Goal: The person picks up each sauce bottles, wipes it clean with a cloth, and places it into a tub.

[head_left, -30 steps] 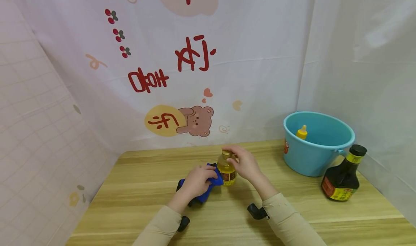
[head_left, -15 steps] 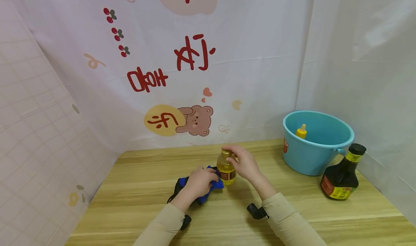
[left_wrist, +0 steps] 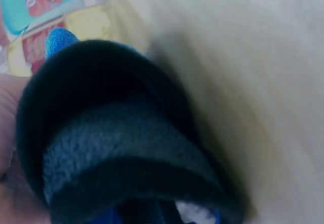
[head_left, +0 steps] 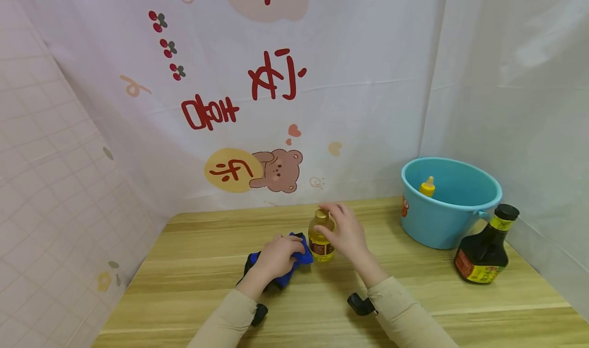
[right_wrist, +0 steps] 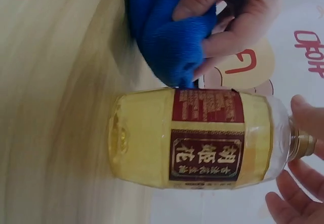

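Note:
A small clear bottle of yellow oil (head_left: 321,248) with a gold cap (head_left: 321,214) and a dark red label (right_wrist: 207,153) stands upright on the table. My right hand (head_left: 348,235) is at its neck, fingers spread loosely around the cap, with the thumb (right_wrist: 306,115) on one side. Beside the bottle, my left hand (head_left: 278,256) grips a bunched blue cloth (right_wrist: 169,46) with black edging, pinched between thumb and fingers. Up close in the left wrist view, the cloth's dark folded edge (left_wrist: 104,62) hides most of the hand.
To the right is a light blue bucket (head_left: 428,223) with a yellow-capped bottle (head_left: 427,187) inside. A dark sauce bottle (head_left: 482,251) with a black cap stands in front of it. A printed white curtain (head_left: 359,92) hangs behind the wooden table (head_left: 193,266).
My right hand has eased slightly to the right and its fingers have loosened, showing more of the cap. My left hand with the cloth shifted forward and back, now slightly farther from the bottle.

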A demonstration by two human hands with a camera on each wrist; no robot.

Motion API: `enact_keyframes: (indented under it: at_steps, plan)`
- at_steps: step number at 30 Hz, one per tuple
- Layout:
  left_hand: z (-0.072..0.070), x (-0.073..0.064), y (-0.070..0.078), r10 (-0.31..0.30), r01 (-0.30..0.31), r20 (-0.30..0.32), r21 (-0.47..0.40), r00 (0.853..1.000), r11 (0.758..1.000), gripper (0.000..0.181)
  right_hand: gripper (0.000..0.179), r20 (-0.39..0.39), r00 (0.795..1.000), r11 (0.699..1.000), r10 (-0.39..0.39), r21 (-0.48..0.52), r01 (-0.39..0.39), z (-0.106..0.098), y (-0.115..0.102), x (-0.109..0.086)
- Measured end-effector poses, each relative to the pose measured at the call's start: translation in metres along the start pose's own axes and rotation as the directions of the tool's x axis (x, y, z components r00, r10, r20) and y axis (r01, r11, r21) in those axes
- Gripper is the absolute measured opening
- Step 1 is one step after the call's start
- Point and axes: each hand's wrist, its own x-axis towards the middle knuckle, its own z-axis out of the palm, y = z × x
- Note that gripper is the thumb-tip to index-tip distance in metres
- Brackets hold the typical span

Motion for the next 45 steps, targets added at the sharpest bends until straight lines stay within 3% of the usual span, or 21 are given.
enact_keyframes:
  at_steps: [5,9,15,22,32,45]
  plan:
    - [-0.011,-0.002,-0.008,-0.009,0.006,-0.072,-0.044,0.997,0.999,0.027,0.05,0.01,0.999,0.992,0.044,-0.117,-0.043,0.0,-0.006,0.003]
    - [-0.021,-0.002,-0.011,-0.014,0.004,-0.119,-0.086,0.993,0.996,0.026,0.046,0.028,0.997,0.987,0.067,-0.151,-0.062,0.0,-0.008,0.005]
    - [-0.034,-0.002,-0.012,-0.043,0.014,-0.185,-0.157,0.982,0.988,0.027,0.041,0.054,0.997,0.992,0.059,-0.115,-0.053,-0.001,-0.006,0.007]
    - [-0.045,0.003,-0.01,-0.023,-0.03,-0.255,-0.202,0.967,0.979,0.025,0.039,0.109,0.994,1.0,-0.004,-0.02,0.006,-0.005,0.002,0.007]
    - [-0.051,0.011,-0.004,0.003,-0.066,-0.289,-0.207,0.957,0.976,0.026,0.038,0.17,0.983,0.995,-0.066,0.086,0.052,-0.007,0.01,0.007]
    - [-0.051,0.026,0.008,0.034,-0.088,-0.254,-0.205,0.967,0.975,0.024,0.041,0.19,0.978,0.99,-0.088,0.123,0.065,-0.007,0.013,0.008]
